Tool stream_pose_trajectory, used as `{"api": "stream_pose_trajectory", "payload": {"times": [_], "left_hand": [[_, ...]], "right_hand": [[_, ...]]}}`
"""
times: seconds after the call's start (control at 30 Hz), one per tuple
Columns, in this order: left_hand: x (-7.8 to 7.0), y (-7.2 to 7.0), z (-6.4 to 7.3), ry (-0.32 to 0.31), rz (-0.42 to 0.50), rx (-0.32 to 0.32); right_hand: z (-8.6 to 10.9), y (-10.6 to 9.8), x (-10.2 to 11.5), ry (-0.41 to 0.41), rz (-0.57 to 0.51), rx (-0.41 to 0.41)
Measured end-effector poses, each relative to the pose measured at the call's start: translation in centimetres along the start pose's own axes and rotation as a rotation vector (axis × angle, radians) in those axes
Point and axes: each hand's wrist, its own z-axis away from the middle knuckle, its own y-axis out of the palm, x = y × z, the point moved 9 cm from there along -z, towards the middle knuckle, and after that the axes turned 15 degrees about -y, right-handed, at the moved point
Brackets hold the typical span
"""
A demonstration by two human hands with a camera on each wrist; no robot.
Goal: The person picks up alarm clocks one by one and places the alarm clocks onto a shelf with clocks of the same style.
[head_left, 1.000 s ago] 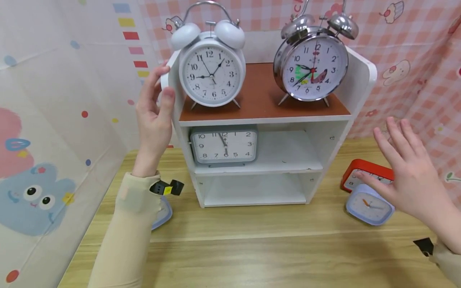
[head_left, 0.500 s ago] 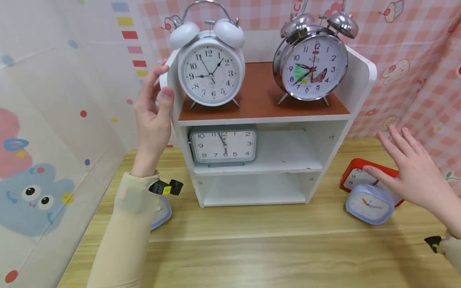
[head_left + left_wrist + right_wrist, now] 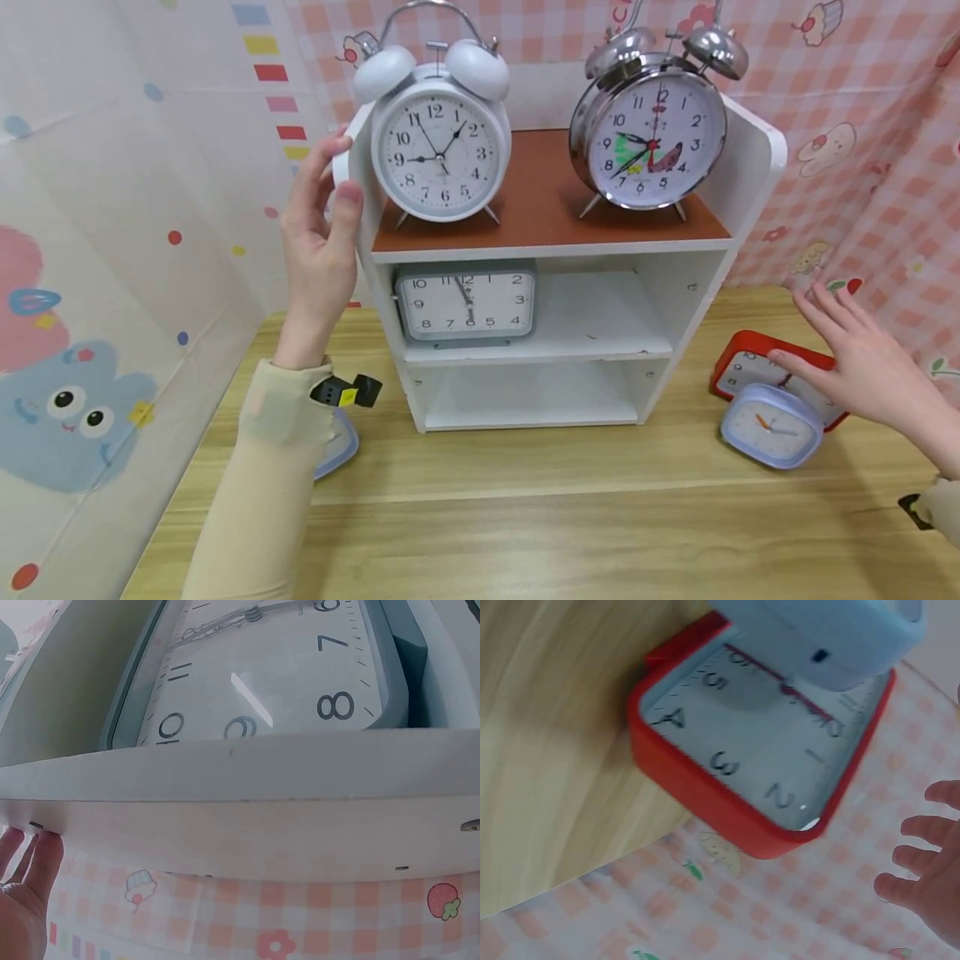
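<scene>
My left hand (image 3: 318, 242) touches the upper left side panel of a white shelf unit (image 3: 540, 358), its fingertips on the panel's outer face in the left wrist view. Beside it on the brown top shelf stands a white twin-bell alarm clock (image 3: 441, 158). A grey rectangular clock (image 3: 467, 302) sits on the middle shelf. Over the table's right side hovers my right hand (image 3: 873, 367), fingers extended, holding nothing. In the head view it partly covers a red clock (image 3: 705, 787), which stands behind a small lavender clock (image 3: 772, 425).
A chrome twin-bell clock (image 3: 648, 142) stands at the top shelf's right. Another lavender clock (image 3: 343, 446) shows on the wooden table (image 3: 525, 533), partly hidden by the left sleeve (image 3: 262, 475). Patterned cloth (image 3: 847, 75) hangs behind and at the sides.
My right hand has drawn away to the right and slightly down, uncovering more of the red clock. The left hand and the clocks have stayed in place.
</scene>
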Motion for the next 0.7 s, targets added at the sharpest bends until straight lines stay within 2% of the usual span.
{"api": "stream_pose_trajectory", "payload": {"times": [0.4,0.7], "left_hand": [[-0.1,0.0,0.0,0.004,-0.016,-0.001],[-0.2,0.0,0.0,0.014,-0.016,-0.006]], "right_hand": [[0.6,2.6,-2.4,0.001,-0.062,0.057],[1.0,3.2,-3.0,-0.015,-0.088,0.037]]}}
